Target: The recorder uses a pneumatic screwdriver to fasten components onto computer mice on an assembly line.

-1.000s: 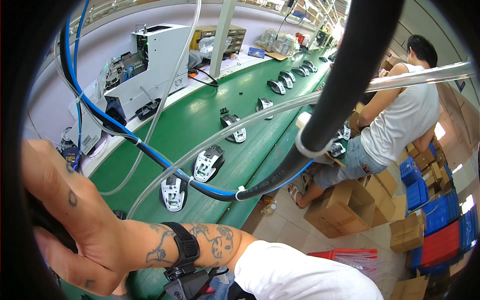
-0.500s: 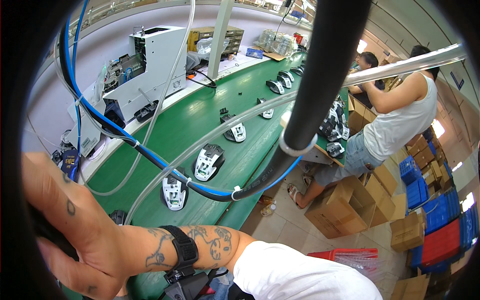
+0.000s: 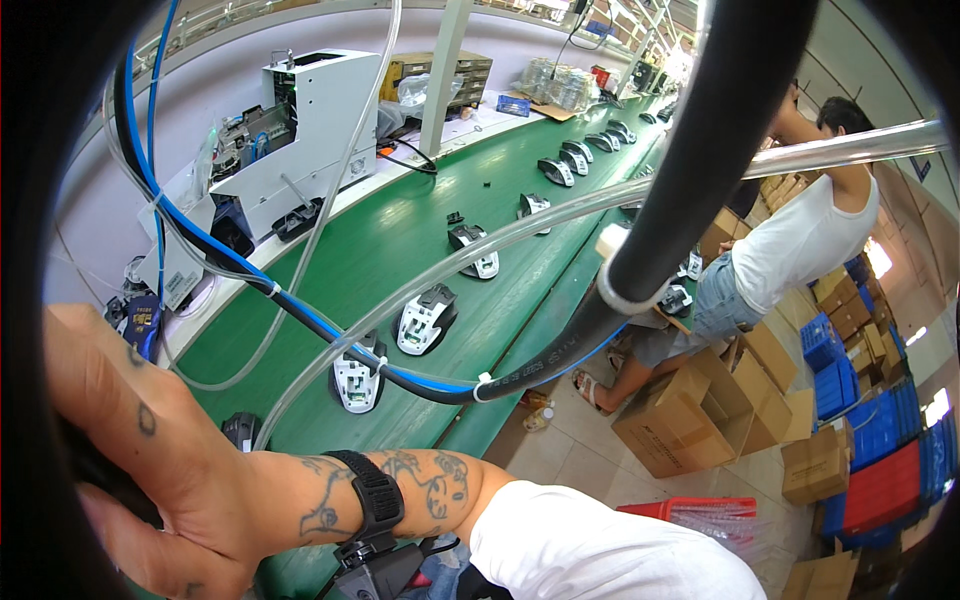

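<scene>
My right hand (image 3: 185,470) is close up at the left rim, with the tattooed forearm running in from the lower right. Its fingertips run out of the picture, and between the fingers is a dark patch I cannot make out. A black wrist strap (image 3: 375,490) circles the forearm, with a black device (image 3: 375,570) below it. Beyond my hand, a white-and-black computer mouse shell (image 3: 357,382) lies on the green conveyor belt (image 3: 310,280). A second mouse shell (image 3: 427,318) sits just behind it, and several more trail into the distance. My left hand is out of view.
A thick black hose (image 3: 690,190), a clear tube (image 3: 470,250) and a blue cable (image 3: 225,238) cross in front of the belt. At the left stands a white machine (image 3: 325,120). A co-worker (image 3: 810,230) stands at the right, near open cardboard boxes (image 3: 680,410) and blue crates (image 3: 880,430).
The view has shifted slightly, and the black hose appears further right. The co-worker in the white top has raised an arm. My right hand stays almost in place.
</scene>
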Demonstrator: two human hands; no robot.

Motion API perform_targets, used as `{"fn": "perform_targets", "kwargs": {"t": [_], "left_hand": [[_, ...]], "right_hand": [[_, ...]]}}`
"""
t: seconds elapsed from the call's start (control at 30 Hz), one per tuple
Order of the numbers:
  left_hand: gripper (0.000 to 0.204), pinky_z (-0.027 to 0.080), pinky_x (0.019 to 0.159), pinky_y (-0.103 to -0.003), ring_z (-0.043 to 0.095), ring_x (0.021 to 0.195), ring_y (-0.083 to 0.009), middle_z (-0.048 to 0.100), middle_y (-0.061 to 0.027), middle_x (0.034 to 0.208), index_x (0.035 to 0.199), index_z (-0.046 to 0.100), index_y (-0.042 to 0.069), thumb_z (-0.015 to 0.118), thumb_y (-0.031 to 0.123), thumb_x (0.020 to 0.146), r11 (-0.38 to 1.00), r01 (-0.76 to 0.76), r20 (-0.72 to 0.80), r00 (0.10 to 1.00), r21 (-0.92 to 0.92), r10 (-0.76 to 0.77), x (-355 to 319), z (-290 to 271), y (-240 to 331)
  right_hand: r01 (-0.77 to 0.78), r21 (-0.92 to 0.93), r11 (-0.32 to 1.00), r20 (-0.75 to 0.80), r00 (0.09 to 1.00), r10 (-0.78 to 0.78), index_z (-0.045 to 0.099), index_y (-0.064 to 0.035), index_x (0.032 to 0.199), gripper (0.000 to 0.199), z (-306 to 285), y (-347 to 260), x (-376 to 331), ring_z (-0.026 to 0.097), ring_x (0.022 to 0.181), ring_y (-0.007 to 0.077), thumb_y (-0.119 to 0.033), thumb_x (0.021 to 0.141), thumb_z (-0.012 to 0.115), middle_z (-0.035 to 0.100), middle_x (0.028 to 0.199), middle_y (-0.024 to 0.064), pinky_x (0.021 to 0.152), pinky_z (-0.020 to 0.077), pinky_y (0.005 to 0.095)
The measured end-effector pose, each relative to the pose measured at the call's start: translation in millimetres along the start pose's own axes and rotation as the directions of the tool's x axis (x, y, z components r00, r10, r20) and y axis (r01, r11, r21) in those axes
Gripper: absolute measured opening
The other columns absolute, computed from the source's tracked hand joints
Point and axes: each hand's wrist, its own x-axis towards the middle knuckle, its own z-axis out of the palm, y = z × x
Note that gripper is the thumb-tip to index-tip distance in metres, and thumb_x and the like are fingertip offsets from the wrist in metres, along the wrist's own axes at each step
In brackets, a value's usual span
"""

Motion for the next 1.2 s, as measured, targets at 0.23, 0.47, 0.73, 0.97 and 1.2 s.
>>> {"fn": "perform_targets", "kwargs": {"t": [0.23,0.47,0.73,0.97,1.2], "left_hand": [[0.027,0.046,0.079,-0.036,0.057,0.095,-0.0241,0.061,-0.0104,0.100,0.102,0.060,0.006,0.056,0.025,0.084,1.000,-0.026,0.008,1.000,-0.001,0.026,11.5,9.6,-3.5],[0.026,0.046,0.078,-0.035,0.058,0.094,-0.0240,0.061,-0.0102,0.099,0.102,0.060,0.007,0.056,0.025,0.084,0.999,-0.038,0.013,0.999,-0.004,0.038,23.7,16.2,0.6],[0.025,0.047,0.077,-0.035,0.058,0.093,-0.0238,0.062,-0.0100,0.098,0.101,0.060,0.007,0.056,0.025,0.084,0.998,-0.057,0.026,0.998,-0.016,0.057,37.5,26.1,9.8],[0.025,0.048,0.077,-0.035,0.059,0.092,-0.0237,0.062,-0.0099,0.097,0.100,0.061,0.007,0.055,0.026,0.085,0.996,-0.082,0.031,0.996,-0.031,0.083,57.1,33.5,18.9],[0.024,0.048,0.076,-0.035,0.059,0.091,-0.0236,0.062,-0.0097,0.096,0.100,0.061,0.007,0.055,0.026,0.085,0.995,-0.008,0.025,1.000,0.100,0.005,75.8,-30.9,50.4]], "right_hand": [[-0.007,0.045,0.999,-0.007,1.000,0.007,0.033,0.0095,0.127,0.056,-4.7,3.6,-5.8,0.043,0.102,0.0411,-0.004,0.073,0.043,0.040,0.117,0.0261,0.093,0.0345,0.0397],[-0.009,0.027,1.000,-0.025,1.000,0.010,0.033,0.0086,0.127,0.055,-4.0,5.2,-4.7,0.043,0.100,0.0407,-0.004,0.074,0.043,0.041,0.116,0.0254,0.090,0.0353,0.0402],[0.003,0.011,1.000,-0.044,0.999,-0.003,0.033,0.0080,0.127,0.057,-0.4,3.0,-4.0,0.044,0.097,0.0393,-0.003,0.072,0.043,0.041,0.113,0.0245,0.089,0.0357,0.0396],[-0.017,0.047,0.999,-0.015,1.000,0.018,0.033,0.0080,0.127,0.057,-2.6,1.8,-0.8,0.044,0.096,0.0380,-0.002,0.072,0.043,0.042,0.111,0.0237,0.088,0.0361,0.0387],[-0.039,0.006,0.999,-0.048,0.998,0.040,0.032,0.0089,0.129,0.059,3.0,15.1,-2.2,0.047,0.104,0.0379,-0.001,0.072,0.045,0.044,0.118,0.0249,0.092,0.0366,0.0389]]}}
